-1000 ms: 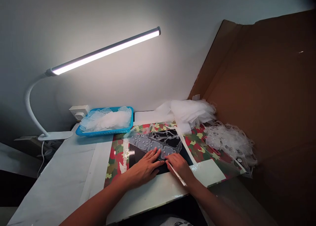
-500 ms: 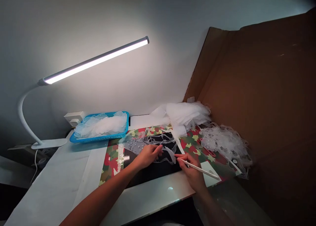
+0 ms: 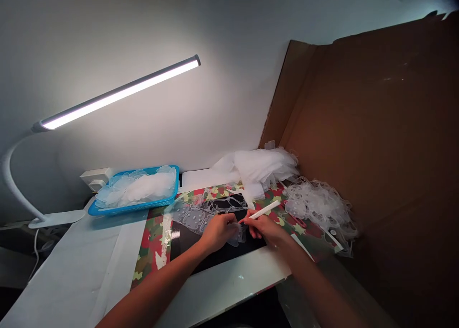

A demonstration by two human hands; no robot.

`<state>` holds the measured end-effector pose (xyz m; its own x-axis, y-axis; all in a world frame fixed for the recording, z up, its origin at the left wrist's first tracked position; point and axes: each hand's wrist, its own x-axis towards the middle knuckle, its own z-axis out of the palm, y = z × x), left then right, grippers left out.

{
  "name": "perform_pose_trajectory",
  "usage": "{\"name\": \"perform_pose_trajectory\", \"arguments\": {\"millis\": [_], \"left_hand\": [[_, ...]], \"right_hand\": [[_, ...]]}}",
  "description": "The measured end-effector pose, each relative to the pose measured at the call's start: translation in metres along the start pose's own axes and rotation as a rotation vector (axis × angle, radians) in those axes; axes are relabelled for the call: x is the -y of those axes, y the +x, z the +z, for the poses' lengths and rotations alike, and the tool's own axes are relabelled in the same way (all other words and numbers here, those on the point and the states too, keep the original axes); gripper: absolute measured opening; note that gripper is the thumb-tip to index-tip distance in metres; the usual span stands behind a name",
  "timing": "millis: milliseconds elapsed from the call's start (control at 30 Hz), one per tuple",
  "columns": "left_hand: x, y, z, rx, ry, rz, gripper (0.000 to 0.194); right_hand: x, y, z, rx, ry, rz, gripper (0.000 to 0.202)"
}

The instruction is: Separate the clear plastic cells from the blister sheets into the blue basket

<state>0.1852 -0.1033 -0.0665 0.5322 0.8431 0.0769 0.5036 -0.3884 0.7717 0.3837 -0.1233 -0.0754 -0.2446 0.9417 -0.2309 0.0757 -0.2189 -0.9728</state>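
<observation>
My left hand (image 3: 218, 230) hides its own fingertips and the upper part of the sheer piece (image 3: 235, 237) it seems to pinch, and I can't make out just where the thin end of the white tool (image 3: 264, 210) meets it. What shows of the piece is pale, see-through and crumpled, its blurred outline hanging over the black panel (image 3: 218, 256) near the front edge of the surface (image 3: 229, 282), just right of the dotted sheet (image 3: 195, 218). My right hand (image 3: 265, 227) has its grip closed round the tool, which slants up toward the back.
</observation>
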Motion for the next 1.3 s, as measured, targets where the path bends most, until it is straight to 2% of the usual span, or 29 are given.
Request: {"name": "perform_pose_trajectory", "arguments": {"millis": [133, 233, 300, 333, 400, 500, 600, 700, 767, 933, 1300], "left_hand": [[-0.005, -0.012, 0.001, -0.061, 0.230, 0.135, 0.013], [-0.006, -0.025, 0.001, -0.093, 0.194, 0.250, 0.023], [-0.006, -0.032, 0.001, -0.131, -0.017, 0.278, 0.025], [-0.006, -0.035, 0.001, -0.154, -0.185, 0.248, 0.023], [-0.008, -0.036, 0.000, -0.187, -0.604, 0.112, 0.021], [-0.011, -0.034, -0.004, -0.149, -1.155, -0.087, 0.025], [-0.013, -0.033, -0.010, -0.087, -1.389, -0.166, 0.036], [-0.014, -0.034, -0.014, -0.053, -1.468, -0.192, 0.055], [-0.014, -0.035, -0.015, -0.032, -1.494, -0.192, 0.058], [-0.012, -0.033, -0.015, -0.025, -1.559, -0.184, 0.046], [-0.025, -0.036, -0.022, -0.043, -1.729, -0.206, 0.043]], "right_hand": [[-0.003, 0.004, 0.000, -0.039, -0.020, -0.080, 0.030], [-0.006, 0.007, -0.002, -0.118, -0.087, -0.111, 0.026], [-0.006, 0.008, -0.006, -0.176, -0.147, -0.113, 0.024], [-0.006, 0.008, -0.009, -0.199, -0.173, -0.114, 0.024], [-0.006, 0.007, -0.016, -0.239, -0.202, -0.108, 0.025], [-0.005, 0.003, -0.026, -0.261, -0.189, -0.104, 0.027], [-0.006, -0.006, -0.031, -0.266, -0.136, -0.082, 0.028], [-0.007, -0.016, -0.026, -0.350, -0.070, -0.071, 0.029], [-0.008, -0.023, -0.018, -0.377, -0.059, -0.121, 0.030], [-0.013, -0.032, 0.007, -0.311, -0.113, -0.219, 0.031], [-0.001, -0.048, 0.041, -0.142, 0.030, -0.263, 0.025]]}}
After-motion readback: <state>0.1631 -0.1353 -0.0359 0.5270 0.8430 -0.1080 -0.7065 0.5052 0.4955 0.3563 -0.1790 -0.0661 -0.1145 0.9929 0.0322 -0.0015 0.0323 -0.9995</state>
